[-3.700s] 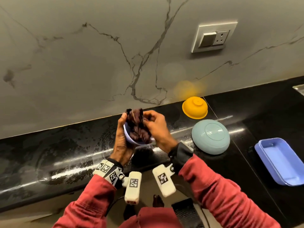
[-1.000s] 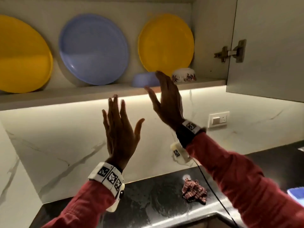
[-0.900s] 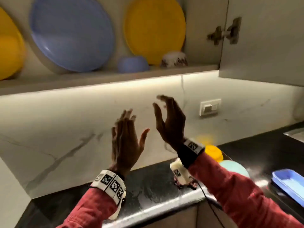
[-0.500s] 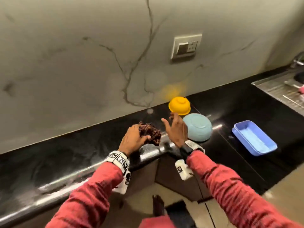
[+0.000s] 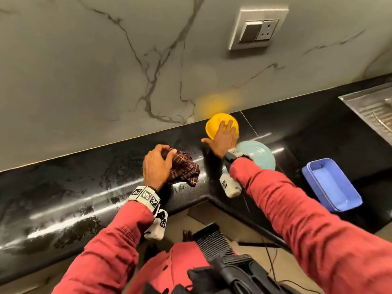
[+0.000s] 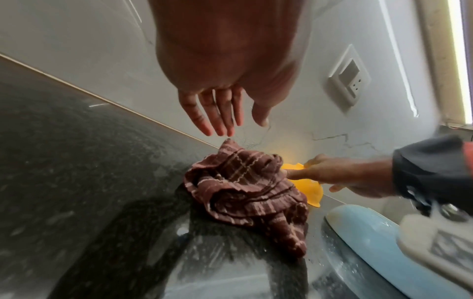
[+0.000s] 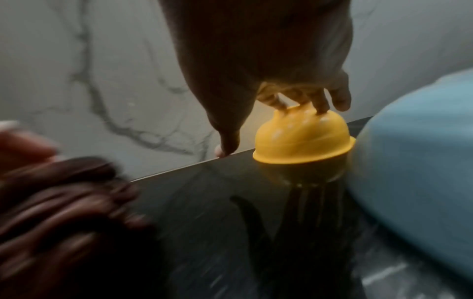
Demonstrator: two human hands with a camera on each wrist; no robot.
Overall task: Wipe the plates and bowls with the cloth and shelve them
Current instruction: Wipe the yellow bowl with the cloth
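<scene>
While the yellow bowl (image 5: 220, 126) sits upside down with its base pointing up, just behind the blue bowl (image 5: 257, 157), I have no long axis to report: it is round. The blue bowl is also inverted, and both stand on the black counter (image 5: 74, 187). My right hand (image 5: 224, 139) reaches forward over the blue bowl, palm down, fingertips (image 7: 321, 107) curled onto the yellow bowl's base, thumb spread out to the left and clear of it. My left hand (image 5: 156, 166) hovers palm down over the crumpled cloth (image 5: 184, 169), left of the blue bowl; the left wrist view shows the fingers (image 6: 215, 119) nearly straight and just above the cloth, holding nothing, though from the head view they look draped on it. Half a second ago the right hand was open short of the yellow bowl; now it touches it.
</scene>
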